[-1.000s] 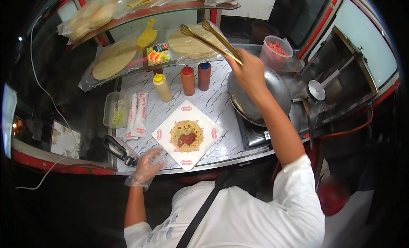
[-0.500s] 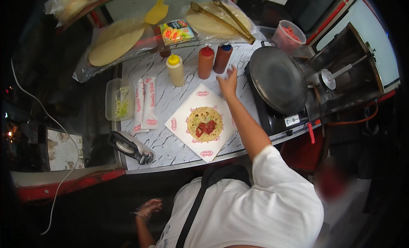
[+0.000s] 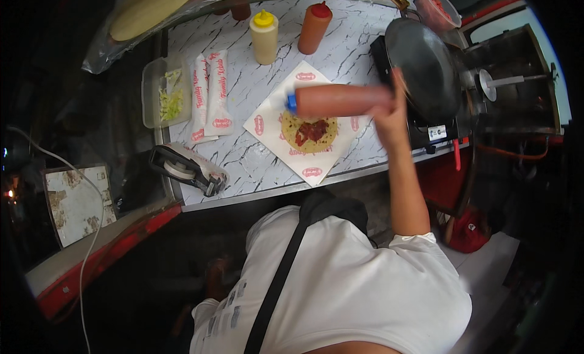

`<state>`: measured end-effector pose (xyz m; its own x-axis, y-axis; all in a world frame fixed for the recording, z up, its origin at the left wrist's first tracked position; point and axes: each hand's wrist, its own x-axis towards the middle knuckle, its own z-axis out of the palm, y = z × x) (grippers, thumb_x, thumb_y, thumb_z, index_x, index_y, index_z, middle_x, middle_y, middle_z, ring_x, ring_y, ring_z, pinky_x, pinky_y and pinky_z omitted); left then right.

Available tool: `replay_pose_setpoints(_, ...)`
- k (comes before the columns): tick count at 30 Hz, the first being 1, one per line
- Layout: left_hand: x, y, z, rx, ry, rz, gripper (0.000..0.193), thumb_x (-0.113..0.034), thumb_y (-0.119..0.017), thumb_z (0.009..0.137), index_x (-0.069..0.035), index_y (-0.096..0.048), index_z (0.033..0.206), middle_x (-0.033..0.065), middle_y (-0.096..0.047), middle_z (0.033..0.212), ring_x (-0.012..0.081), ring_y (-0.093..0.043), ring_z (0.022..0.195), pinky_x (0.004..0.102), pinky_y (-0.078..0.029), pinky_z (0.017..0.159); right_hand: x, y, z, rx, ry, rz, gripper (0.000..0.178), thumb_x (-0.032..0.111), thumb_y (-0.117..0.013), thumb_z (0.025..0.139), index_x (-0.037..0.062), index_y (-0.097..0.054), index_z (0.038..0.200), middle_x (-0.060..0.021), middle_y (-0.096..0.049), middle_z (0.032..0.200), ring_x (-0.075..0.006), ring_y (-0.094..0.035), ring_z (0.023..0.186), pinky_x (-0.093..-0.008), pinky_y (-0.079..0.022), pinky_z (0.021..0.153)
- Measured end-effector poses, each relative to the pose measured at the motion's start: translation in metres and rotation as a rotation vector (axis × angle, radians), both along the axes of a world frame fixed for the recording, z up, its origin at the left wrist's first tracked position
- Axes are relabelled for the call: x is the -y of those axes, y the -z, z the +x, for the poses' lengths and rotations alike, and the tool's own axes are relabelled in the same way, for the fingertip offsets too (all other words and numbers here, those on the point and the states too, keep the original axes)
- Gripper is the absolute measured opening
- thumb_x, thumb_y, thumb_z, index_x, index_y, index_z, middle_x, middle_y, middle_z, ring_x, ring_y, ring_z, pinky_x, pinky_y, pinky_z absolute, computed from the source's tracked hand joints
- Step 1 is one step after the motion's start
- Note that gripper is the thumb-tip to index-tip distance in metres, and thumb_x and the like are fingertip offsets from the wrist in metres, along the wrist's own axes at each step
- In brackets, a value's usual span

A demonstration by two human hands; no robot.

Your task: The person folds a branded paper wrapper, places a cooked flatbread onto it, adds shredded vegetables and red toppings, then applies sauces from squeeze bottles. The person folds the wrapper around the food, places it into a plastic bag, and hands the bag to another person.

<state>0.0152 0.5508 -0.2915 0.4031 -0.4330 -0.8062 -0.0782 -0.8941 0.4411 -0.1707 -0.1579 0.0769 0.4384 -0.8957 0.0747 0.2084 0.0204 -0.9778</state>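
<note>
My right hand (image 3: 389, 110) is closed round the base of a squeeze bottle (image 3: 340, 101) of reddish-brown sauce with a blue cap. The bottle is tipped on its side, blurred by motion, with its cap pointing left above the flatbread. The round flatbread (image 3: 325, 141), partly hidden by the bottle, carries a heap of dark red filling and lies on white printed paper (image 3: 311, 171). Low beside my body hangs my left hand (image 3: 216, 275), dim and smeared, its fingers not readable. A red-capped sauce bottle (image 3: 315, 28) and a yellow-capped bottle (image 3: 264, 37) stand upright behind the paper.
At left are a clear tub (image 3: 149, 98) of shredded lettuce, two wrapped rolls (image 3: 219, 92) and a tape dispenser (image 3: 188, 171). A dark round pan (image 3: 423, 68) sits on the stove at right, beside a metal box (image 3: 517, 68). Bagged flatbreads (image 3: 152, 13) lie at the back.
My right hand has taken the blue-capped bottle from beside the red-capped one, brought it nearer and tipped it over the flatbread. The view has shifted, and my left hand is dimmer.
</note>
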Motion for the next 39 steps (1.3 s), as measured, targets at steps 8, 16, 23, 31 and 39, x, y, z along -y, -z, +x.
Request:
replay_pose_setpoints(8,0.109,0.037,0.109,0.049,-0.041,-0.481,0.032,-0.03,-0.065,0.093,-0.011,-0.064,0.119,0.0042,-0.068,0.092,0.0157,-0.063,0.076,0.0347,-0.051,0.066,-0.002,-0.017,0.044,0.079,-0.055,-0.126,0.057,0.011,-0.085,0.071,0.0007,-0.057,0.12,-0.0101,-0.068,0.107,-0.0178,-0.065,0.097,-0.0352,-0.054,0.088)
replay_pose_setpoints(16,0.141,0.004,0.092,0.004,-0.15,-0.173,0.032,-0.036,-0.07,0.091,-0.015,-0.069,0.115,0.0014,-0.066,0.082,0.0119,-0.06,0.07,0.0321,-0.048,0.063,-0.003,-0.022,0.037,0.009,0.007,0.083,0.05,-0.001,-0.084,0.068,0.0029,-0.059,0.111,-0.0075,-0.064,0.103,-0.0189,-0.063,0.099,-0.0357,-0.051,0.091)
replay_pose_setpoints(23,0.058,0.017,0.033,0.057,-0.019,-0.006,0.033,-0.039,-0.068,0.093,-0.016,-0.067,0.117,0.0036,-0.067,0.094,0.0171,-0.062,0.084,0.0336,-0.049,0.075,0.035,-0.077,-0.016,0.051,-0.095,-0.056,0.057,0.002,-0.078,0.077,0.0038,-0.051,0.127,-0.0149,-0.061,0.118,-0.0277,-0.062,0.109,-0.0432,-0.052,0.097)
replay_pose_setpoints(31,0.096,-0.023,0.026,0.153,-0.019,-0.029,0.035,-0.041,-0.066,0.094,-0.018,-0.066,0.12,0.0056,-0.068,0.11,0.0225,-0.063,0.1,0.0344,-0.049,0.088,0.058,0.032,0.075,0.126,0.12,0.62,0.054,0.042,-0.051,0.104,0.0044,-0.035,0.14,-0.017,-0.055,0.127,-0.0303,-0.059,0.117,-0.0534,-0.053,0.098)
replay_pose_setpoints(39,0.101,-0.048,0.007,0.279,-0.154,-0.245,0.032,-0.037,-0.061,0.097,-0.015,-0.065,0.12,0.0099,-0.068,0.119,0.029,-0.064,0.112,0.0377,-0.049,0.097,0.179,0.099,0.12,0.863,0.061,1.145,0.047,0.04,-0.052,0.103,0.0095,-0.044,0.139,-0.0267,-0.047,0.139,-0.0435,-0.051,0.127,-0.0563,-0.052,0.103)
